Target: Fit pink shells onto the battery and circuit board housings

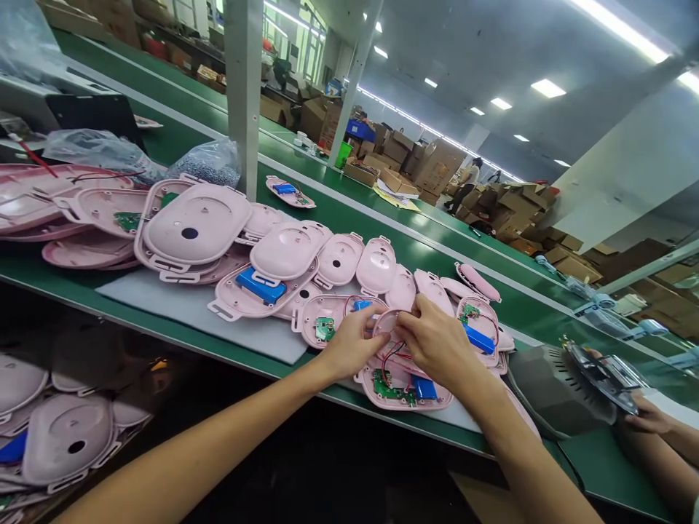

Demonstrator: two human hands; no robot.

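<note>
My left hand (pixel 357 338) is closed, thumb and fingers pinching the left edge of a small pink shell (pixel 389 320). My right hand (pixel 431 335) is closed at the right side of that shell, its fingertips bent over it. Below both hands lies an open pink housing (pixel 368 397) with a green circuit board (pixel 385 386) and a blue battery (pixel 424 388). Red and black wires (pixel 389 356) run up from the board towards the shell. Left of my hands sits another open housing (pixel 310 320) with a board and a blue battery.
Pink shells (pixel 199 222) are piled along the green bench (pixel 349 218), partly on a white foam sheet (pixel 262 338). At right, a person's hand (pixel 649 415) holds a round part (pixel 601 378) beside a grey housing (pixel 560 389). A metal post (pixel 243 94) stands behind. More shells (pixel 68 440) lie lower left.
</note>
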